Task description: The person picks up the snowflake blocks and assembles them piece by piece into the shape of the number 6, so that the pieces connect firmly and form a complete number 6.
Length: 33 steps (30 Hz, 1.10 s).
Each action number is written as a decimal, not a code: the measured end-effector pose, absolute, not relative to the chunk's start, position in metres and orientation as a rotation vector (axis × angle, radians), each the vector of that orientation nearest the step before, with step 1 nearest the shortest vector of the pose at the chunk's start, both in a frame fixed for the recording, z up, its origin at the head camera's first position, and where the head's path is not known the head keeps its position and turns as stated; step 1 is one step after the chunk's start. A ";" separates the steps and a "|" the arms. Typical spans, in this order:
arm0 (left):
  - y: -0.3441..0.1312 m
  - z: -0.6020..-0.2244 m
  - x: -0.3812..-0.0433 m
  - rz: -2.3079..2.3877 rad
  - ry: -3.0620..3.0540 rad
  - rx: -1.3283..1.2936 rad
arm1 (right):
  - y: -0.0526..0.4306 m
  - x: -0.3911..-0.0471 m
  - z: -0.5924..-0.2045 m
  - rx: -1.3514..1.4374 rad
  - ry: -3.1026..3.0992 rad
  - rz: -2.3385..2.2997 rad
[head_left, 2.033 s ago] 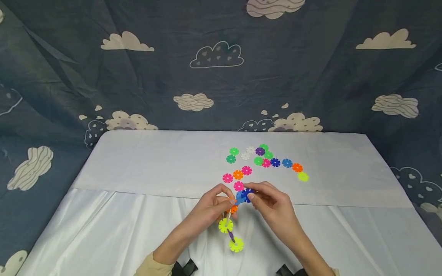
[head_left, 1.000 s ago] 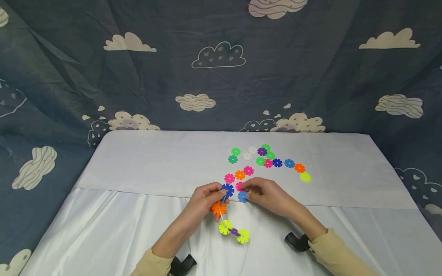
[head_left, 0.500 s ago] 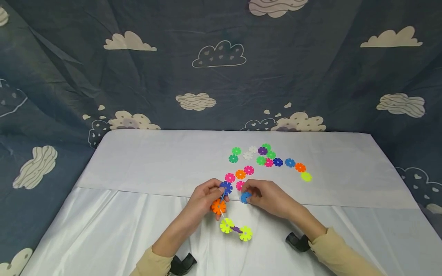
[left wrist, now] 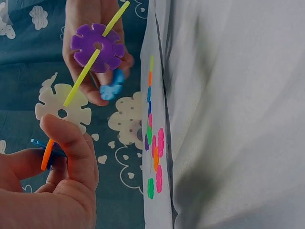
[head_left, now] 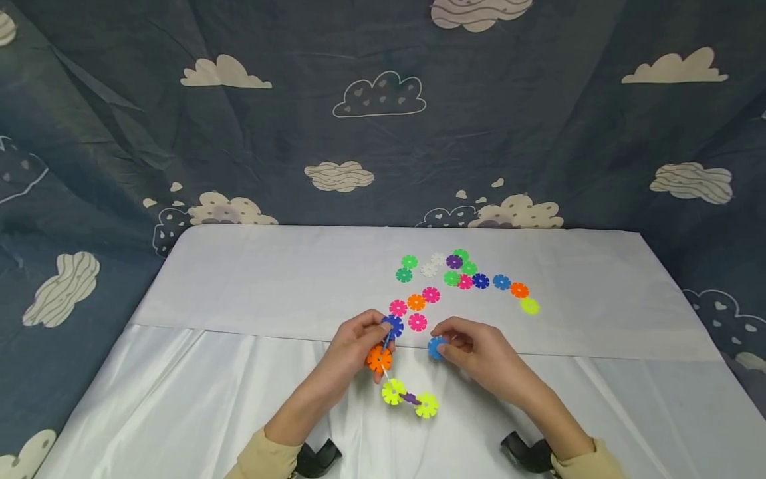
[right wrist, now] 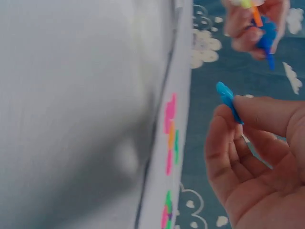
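Observation:
My left hand (head_left: 359,349) pinches the dark blue notched flower disc (head_left: 392,326) at the upper end of a chain of linked discs. Below it in the chain come a light blue disc seen edge-on, an orange disc (head_left: 379,359), a white disc (left wrist: 76,102) and two yellow discs joined by a purple disc (left wrist: 86,52). The chain's lower end hangs to the right, over the white cloth. Apart from the chain, to its right, my right hand (head_left: 487,356) holds a single light blue disc (right wrist: 228,98) between thumb and fingertips.
Several loose discs lie on the white table (head_left: 257,279) beyond the hands. Nearest is a pink disc (head_left: 417,322); an orange disc (head_left: 415,302) lies behind it. A yellow disc (head_left: 530,306) ends the row at right. A dark cloud-print cloth (head_left: 383,146) hangs behind.
Two seconds ago both hands met at the blue discs. My right hand has since moved off rightward, now with a light blue disc, uncovering the pink disc; the left hand keeps the chain.

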State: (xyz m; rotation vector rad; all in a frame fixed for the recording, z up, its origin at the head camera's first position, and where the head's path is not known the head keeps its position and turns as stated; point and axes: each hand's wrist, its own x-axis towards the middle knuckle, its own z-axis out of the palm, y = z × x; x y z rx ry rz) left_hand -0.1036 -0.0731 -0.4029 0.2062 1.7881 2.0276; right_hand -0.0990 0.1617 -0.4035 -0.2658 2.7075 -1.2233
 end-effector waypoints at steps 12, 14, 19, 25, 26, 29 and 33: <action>-0.072 -0.400 -0.101 1.988 1.781 0.210 | 0.156 -0.078 -0.382 -0.087 2.679 -1.568; -0.072 -0.400 -0.100 1.986 1.770 0.219 | 0.155 -0.077 -0.383 -0.122 2.683 -1.613; -0.071 -0.400 -0.098 1.992 1.733 0.251 | 0.151 -0.074 -0.390 -0.201 2.687 -1.725; -0.069 -0.399 -0.096 1.990 1.700 0.285 | 0.145 -0.070 -0.394 -0.279 2.719 -1.812; -0.068 -0.399 -0.096 1.990 1.693 0.291 | 0.144 -0.070 -0.394 -0.291 2.721 -1.824; -0.067 -0.399 -0.095 1.990 1.674 0.298 | 0.141 -0.069 -0.396 -0.342 2.728 -1.846; -0.065 -0.401 -0.093 1.989 1.666 0.285 | 0.139 -0.068 -0.398 -0.450 2.772 -1.844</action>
